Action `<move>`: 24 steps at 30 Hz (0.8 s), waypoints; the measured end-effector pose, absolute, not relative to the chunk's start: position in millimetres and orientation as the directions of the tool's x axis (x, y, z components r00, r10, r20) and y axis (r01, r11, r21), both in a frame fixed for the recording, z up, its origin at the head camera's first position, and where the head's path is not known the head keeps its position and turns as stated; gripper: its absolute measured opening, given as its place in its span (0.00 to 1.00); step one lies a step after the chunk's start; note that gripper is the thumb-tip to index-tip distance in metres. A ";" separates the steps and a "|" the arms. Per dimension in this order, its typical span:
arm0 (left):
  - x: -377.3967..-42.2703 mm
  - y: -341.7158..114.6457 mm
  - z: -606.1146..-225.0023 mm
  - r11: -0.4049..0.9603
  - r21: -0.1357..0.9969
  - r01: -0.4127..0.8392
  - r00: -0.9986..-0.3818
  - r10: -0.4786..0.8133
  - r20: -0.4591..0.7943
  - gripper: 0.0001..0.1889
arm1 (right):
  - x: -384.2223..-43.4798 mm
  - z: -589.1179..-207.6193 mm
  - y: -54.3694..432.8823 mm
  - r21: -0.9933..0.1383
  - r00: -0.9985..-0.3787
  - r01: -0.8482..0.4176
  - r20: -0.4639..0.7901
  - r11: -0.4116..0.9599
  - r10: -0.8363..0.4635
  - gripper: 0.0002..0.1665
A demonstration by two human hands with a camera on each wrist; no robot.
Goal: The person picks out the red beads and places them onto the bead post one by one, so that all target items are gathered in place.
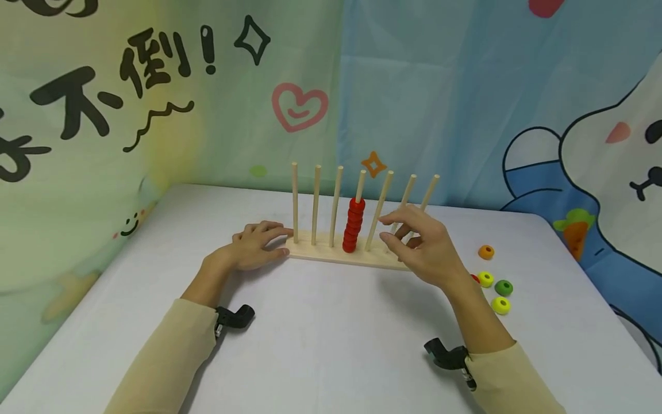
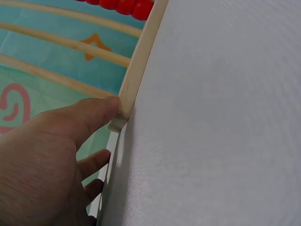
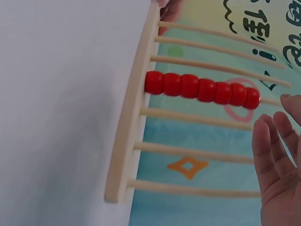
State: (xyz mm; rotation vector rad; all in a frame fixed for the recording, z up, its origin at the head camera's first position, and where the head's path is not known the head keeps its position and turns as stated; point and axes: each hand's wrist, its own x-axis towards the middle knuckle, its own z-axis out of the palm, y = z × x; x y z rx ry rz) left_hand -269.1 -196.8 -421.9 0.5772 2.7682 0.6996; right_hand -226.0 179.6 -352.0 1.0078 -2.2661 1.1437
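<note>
A wooden peg rack (image 1: 322, 250) stands upright on the white table, with several thin pegs rising from its flat base. Red beads (image 1: 353, 225) are stacked on the middle peg, its tip bare above them; the other pegs carry none. At the left end of the base, my left hand (image 1: 257, 247) holds the corner between thumb and fingers, the thumb (image 2: 96, 113) pressed against the wood. My right hand (image 1: 425, 244) hovers in front of the right-hand pegs, its fingers loosely bent with nothing between them. In the right wrist view, its fingertips lie close to the top of the bead stack (image 3: 206, 89).
Loose beads lie to the right of my right forearm: orange (image 1: 486, 252), yellow (image 1: 485, 279), green (image 1: 504, 287), another yellow (image 1: 500, 305), and a red one (image 1: 474, 278) partly hidden by the forearm. A printed cloth (image 1: 414, 92) hangs behind the table.
</note>
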 end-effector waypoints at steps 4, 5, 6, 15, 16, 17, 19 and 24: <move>-269.1 -197.3 -419.7 0.808 0.494 0.321 -0.896 0.429 -0.119 0.30 | -225.3 -355.7 188.7 -0.524 -0.684 -0.728 0.593 0.441 -0.424 0.18; -269.2 -197.3 -419.4 0.808 0.493 0.323 -0.895 0.430 -0.118 0.30 | -225.2 -356.4 191.0 -0.527 -0.690 -0.723 0.586 0.447 -0.425 0.18; -269.3 -197.7 -419.3 0.807 0.494 0.325 -0.895 0.431 -0.116 0.30 | -225.0 -357.2 193.3 -0.530 -0.696 -0.717 0.579 0.453 -0.425 0.17; -268.1 -200.6 -421.3 0.807 0.492 0.326 -0.893 0.434 -0.120 0.30 | -224.1 -363.6 214.2 -0.518 -0.735 -0.676 0.517 0.524 -0.438 0.17; -268.0 -200.5 -421.6 0.807 0.492 0.328 -0.893 0.435 -0.119 0.30 | -224.0 -363.5 217.3 -0.512 -0.738 -0.673 0.509 0.534 -0.442 0.17; -267.9 -200.1 -421.8 0.806 0.493 0.329 -0.892 0.436 -0.118 0.30 | -223.7 -363.4 220.3 -0.508 -0.740 -0.671 0.504 0.540 -0.446 0.17; -268.1 -199.2 -422.2 0.805 0.491 0.332 -0.891 0.439 -0.118 0.31 | -223.1 -363.0 226.5 -0.496 -0.744 -0.666 0.490 0.557 -0.454 0.17; -269.8 -197.3 -420.8 0.809 0.488 0.328 -0.891 0.437 -0.126 0.31 | -221.3 -360.9 241.7 -0.458 -0.758 -0.648 0.466 0.609 -0.456 0.17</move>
